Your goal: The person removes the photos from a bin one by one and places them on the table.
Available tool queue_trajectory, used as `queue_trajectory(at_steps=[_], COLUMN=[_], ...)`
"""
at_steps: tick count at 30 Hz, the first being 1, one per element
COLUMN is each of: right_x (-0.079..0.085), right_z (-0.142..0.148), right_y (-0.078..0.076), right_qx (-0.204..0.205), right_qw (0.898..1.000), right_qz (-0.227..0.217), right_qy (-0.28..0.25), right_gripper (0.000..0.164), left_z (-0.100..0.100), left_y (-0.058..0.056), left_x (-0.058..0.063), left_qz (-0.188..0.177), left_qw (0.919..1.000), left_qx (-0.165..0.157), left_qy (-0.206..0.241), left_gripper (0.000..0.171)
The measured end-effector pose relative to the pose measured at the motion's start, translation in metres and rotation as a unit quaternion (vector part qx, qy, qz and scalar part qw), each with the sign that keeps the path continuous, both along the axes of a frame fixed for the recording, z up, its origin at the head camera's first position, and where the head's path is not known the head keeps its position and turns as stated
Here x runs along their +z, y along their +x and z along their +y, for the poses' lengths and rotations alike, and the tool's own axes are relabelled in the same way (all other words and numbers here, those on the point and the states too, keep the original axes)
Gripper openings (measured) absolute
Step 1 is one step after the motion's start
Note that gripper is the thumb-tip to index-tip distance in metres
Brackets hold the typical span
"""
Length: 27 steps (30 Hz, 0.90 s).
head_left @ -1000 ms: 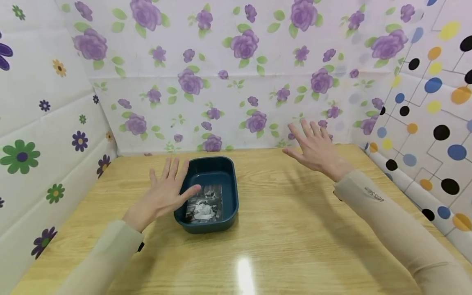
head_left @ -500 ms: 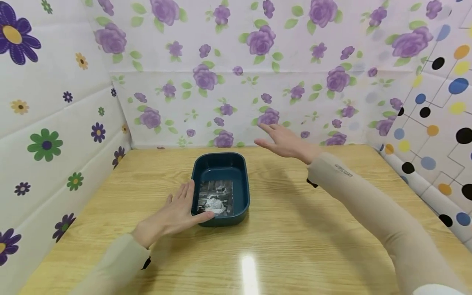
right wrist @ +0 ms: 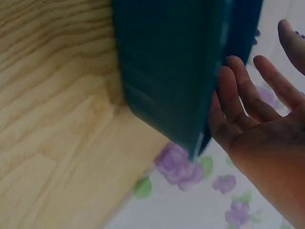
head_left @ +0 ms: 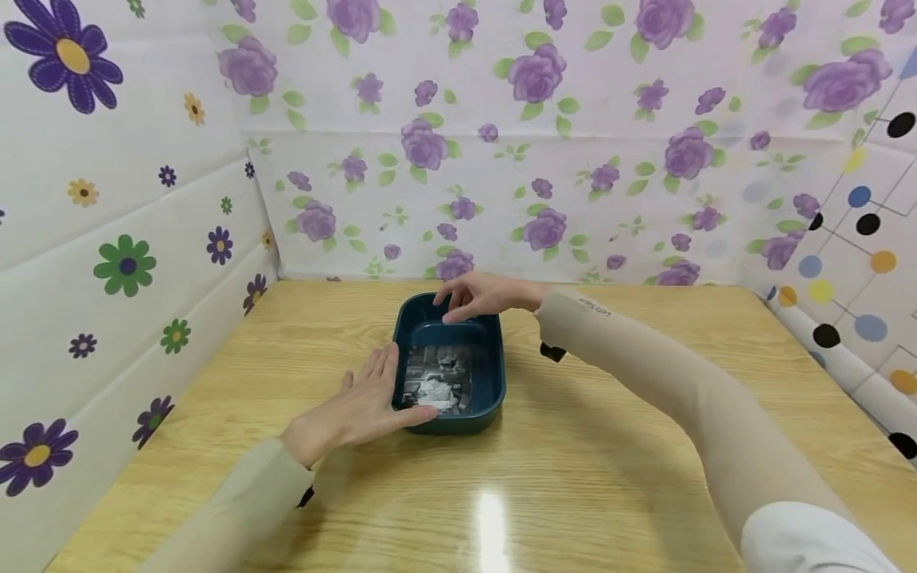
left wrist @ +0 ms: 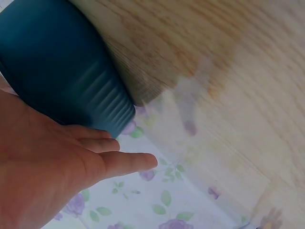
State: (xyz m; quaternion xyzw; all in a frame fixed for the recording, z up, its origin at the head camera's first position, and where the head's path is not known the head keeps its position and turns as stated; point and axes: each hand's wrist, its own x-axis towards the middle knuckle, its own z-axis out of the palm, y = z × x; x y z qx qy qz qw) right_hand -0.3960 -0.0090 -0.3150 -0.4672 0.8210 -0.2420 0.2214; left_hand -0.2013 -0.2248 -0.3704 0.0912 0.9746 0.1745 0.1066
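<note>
A dark teal plastic basin [head_left: 490, 382] stands on the wooden table. On its floor lies a flat black-and-white picture [head_left: 438, 380] with a pale figure in it. My left hand [head_left: 358, 410] rests at the basin's left side, fingers straight along the rim and thumb across the near left corner. In the left wrist view the basin's ribbed outer wall [left wrist: 81, 81] shows beside that hand. My right hand [head_left: 481, 294] hovers over the basin's far end, fingers loosely bent and holding nothing; in the right wrist view the fingers [right wrist: 243, 88] reach past the rim.
The light wooden table [head_left: 609, 477] spreads around the basin. Behind it hangs a cloth with purple roses [head_left: 544, 159]. A flowered cloth [head_left: 129, 199] covers the left side, and a dotted cloth [head_left: 845, 334] the right side.
My right hand has swung left from above the table to over the basin's far end. My left hand has come down onto the basin's left rim. The head view has turned slightly left.
</note>
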Motion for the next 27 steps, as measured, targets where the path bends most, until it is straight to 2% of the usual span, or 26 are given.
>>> queue_trajectory(at_steps=[3,11,14,19,27], right_x=[-0.010,-0.029,-0.032,-0.038,-0.043], right_z=[-0.009,-0.026,-0.031,-0.036,-0.040], right_y=[-0.002,-0.005,-0.006,-0.006,-0.004], right_qx=[0.022,0.053,0.050,0.042,0.010], right_qw=[0.999,0.996,0.994,0.991,0.988], right_qz=[-0.020,-0.007,0.013,0.020,0.038], right_qy=[0.025,0.071,0.093,0.127,0.152], right_gripper=[0.051,0.046,0.047,0.045,0.049], left_z=[0.001,0.003,0.003,0.002,-0.001], left_y=[-0.001,-0.005,-0.005,-0.004,-0.002], left_x=[0.000,0.002,0.002,0.002,0.000], left_qz=[-0.001,-0.009,-0.011,-0.014,-0.011], left_qw=[1.0000,1.0000,0.9999,0.9999,0.9999], left_qx=[-0.002,-0.004,-0.003,-0.004,0.000], left_qy=[0.002,-0.001,0.003,0.002,0.005], left_gripper=[0.121,0.119,0.117,0.121,0.122])
